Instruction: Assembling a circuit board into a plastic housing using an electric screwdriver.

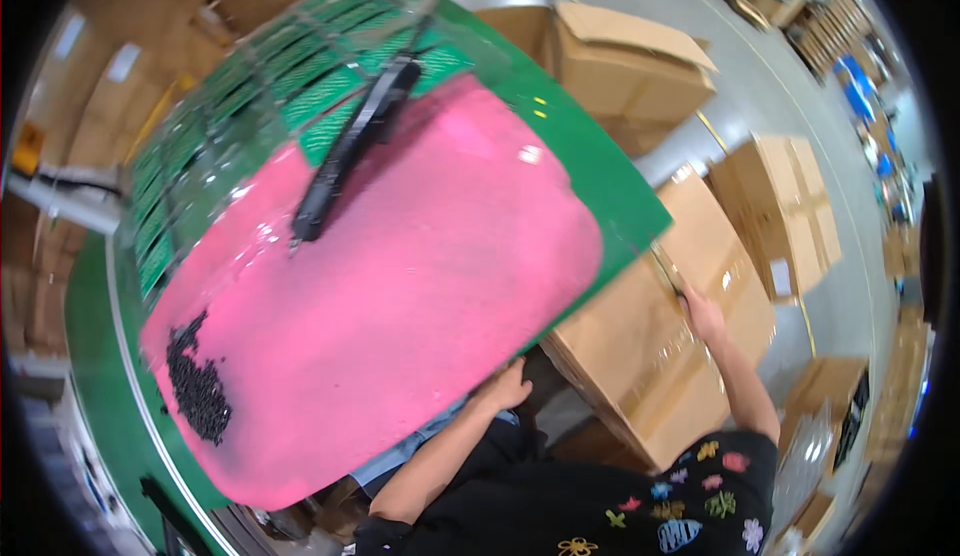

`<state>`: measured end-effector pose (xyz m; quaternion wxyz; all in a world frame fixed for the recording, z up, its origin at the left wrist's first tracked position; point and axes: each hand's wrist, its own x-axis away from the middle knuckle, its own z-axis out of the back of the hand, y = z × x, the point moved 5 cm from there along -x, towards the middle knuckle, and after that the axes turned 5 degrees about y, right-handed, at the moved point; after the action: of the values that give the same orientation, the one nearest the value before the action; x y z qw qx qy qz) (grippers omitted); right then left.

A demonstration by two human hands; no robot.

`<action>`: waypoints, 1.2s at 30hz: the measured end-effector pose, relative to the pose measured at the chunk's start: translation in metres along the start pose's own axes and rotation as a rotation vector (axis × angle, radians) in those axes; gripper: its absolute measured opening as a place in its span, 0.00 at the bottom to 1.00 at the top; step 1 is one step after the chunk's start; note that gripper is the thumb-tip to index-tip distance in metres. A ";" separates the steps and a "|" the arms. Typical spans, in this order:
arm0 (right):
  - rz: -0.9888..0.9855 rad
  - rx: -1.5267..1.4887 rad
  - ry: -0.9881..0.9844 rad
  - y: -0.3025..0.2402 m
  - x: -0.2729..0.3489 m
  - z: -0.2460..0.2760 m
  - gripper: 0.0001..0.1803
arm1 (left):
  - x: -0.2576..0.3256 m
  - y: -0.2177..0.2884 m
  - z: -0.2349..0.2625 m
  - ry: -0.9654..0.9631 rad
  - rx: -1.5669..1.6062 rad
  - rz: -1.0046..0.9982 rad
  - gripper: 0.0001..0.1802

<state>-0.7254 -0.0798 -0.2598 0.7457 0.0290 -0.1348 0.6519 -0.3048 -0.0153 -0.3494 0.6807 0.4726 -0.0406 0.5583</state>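
Note:
My right hand (702, 316) is closed at the top of a large taped cardboard box (640, 321) to the right of the table. A thin, light-edged strip or tool (665, 268) extends from its fingers across the box top; its kind is unclear. My left hand (505, 388), fingers curled, is at the near edge of the pink mat (420, 286); whatever it may hold is hidden. A black electric screwdriver (355, 151) hangs over the mat, tip down. Small black parts (200, 386) lie heaped at the mat's left end.
Green panels under clear plastic (230, 106) cover the far left of the green table (610, 191). An open carton (625, 66) stands beyond the table. Another cardboard box (780, 216) sits on the grey floor at right, with clear plastic wrap (805, 446) nearer me.

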 end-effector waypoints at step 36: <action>-0.610 -0.355 0.640 0.058 0.059 -0.066 0.20 | -0.049 -0.018 -0.022 -0.130 0.257 -0.182 0.24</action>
<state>-0.7644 0.0004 -0.3171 0.9006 -0.2628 0.0071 0.3461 -0.3193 -0.0344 -0.4003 0.6583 0.5926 0.0301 0.4632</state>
